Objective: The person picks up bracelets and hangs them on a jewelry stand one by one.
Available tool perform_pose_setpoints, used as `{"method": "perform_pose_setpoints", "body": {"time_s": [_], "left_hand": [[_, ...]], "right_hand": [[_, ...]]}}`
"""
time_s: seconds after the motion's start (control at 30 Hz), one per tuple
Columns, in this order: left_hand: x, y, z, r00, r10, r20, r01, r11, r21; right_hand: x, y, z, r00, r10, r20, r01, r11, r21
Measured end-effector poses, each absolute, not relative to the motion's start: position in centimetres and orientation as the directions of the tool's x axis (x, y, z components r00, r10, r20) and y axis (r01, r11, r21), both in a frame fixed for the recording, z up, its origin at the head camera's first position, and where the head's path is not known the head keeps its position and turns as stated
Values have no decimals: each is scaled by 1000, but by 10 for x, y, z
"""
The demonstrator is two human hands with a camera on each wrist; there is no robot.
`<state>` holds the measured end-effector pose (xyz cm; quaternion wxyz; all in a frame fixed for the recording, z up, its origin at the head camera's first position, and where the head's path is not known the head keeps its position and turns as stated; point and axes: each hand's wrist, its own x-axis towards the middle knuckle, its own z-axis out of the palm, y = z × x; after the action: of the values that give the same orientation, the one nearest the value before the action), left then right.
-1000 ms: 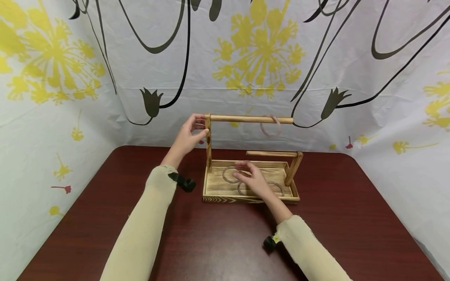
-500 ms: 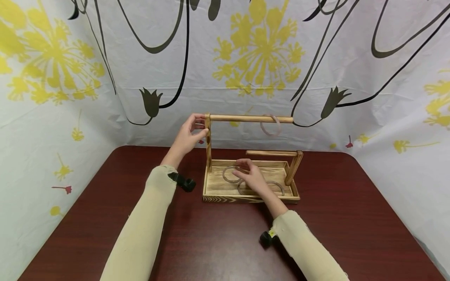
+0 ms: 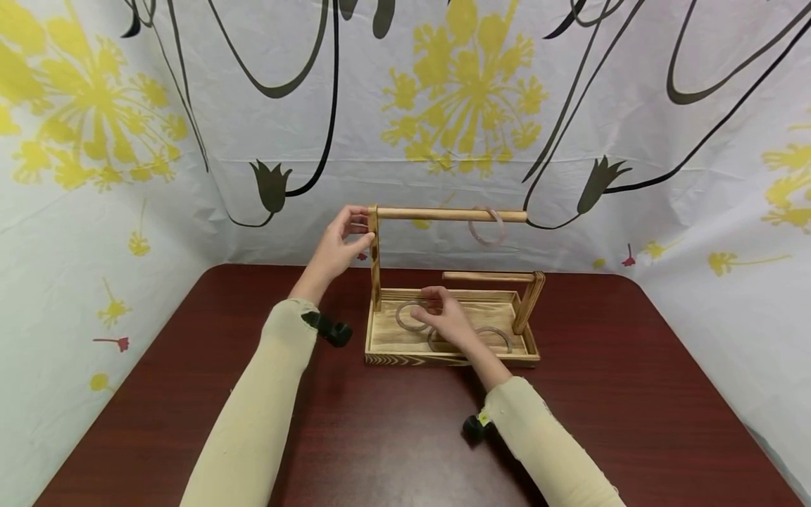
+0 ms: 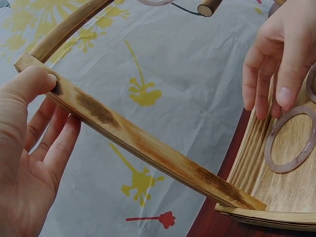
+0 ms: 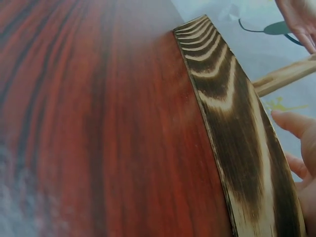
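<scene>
A pale ring (image 4: 268,153) lies in the wooden tray (image 3: 412,359), right by the fingertips of the right hand (image 3: 446,320); that hand's fingers are loosely spread, clasping nothing, and whether they touch the ring cannot be told. Other ring arcs (image 3: 494,328) show near its wrist. To its left, the left hand (image 3: 338,246) pinches the upright post (image 4: 123,128) near the top. Above the right hand, 1 hanging ring (image 3: 484,243) encircles the upper bar (image 3: 431,213). Below the 2 hands spreads a dark red table (image 3: 393,436).
</scene>
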<state>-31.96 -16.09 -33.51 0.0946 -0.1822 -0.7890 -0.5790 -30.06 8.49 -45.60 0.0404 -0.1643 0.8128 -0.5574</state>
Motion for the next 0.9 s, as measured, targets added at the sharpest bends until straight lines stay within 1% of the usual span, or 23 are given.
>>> {"method": "perform_pose_setpoints", "body": {"time_s": [0.3,0.37,0.53,0.6,0.77,0.9], "left_hand": [[-319,-160,-334,-914,179,364,400,249,882],[-319,-160,-334,-914,180,365,401,252,881],[-321,-161,-335,-911,186,369,407,252,878],[-321,-161,-336,-910,186,371,409,249,878],[-321,-161,-337,-914,181,362,399,255,881],[-321,-161,-337,-917,178,356,393,259,882]], "right_hand": [[-300,79,-455,-948,-297,117,-262,512,-818],[-300,77,-455,-944,-307,117,-280,565,-776],[-298,71,-452,-937,-329,115,-325,707,-628],[-297,68,-450,-942,-319,107,-319,744,-587],[-294,61,-449,-961,-269,66,-262,806,-530],[-293,57,-449,-968,-243,68,-245,838,-488]]}}
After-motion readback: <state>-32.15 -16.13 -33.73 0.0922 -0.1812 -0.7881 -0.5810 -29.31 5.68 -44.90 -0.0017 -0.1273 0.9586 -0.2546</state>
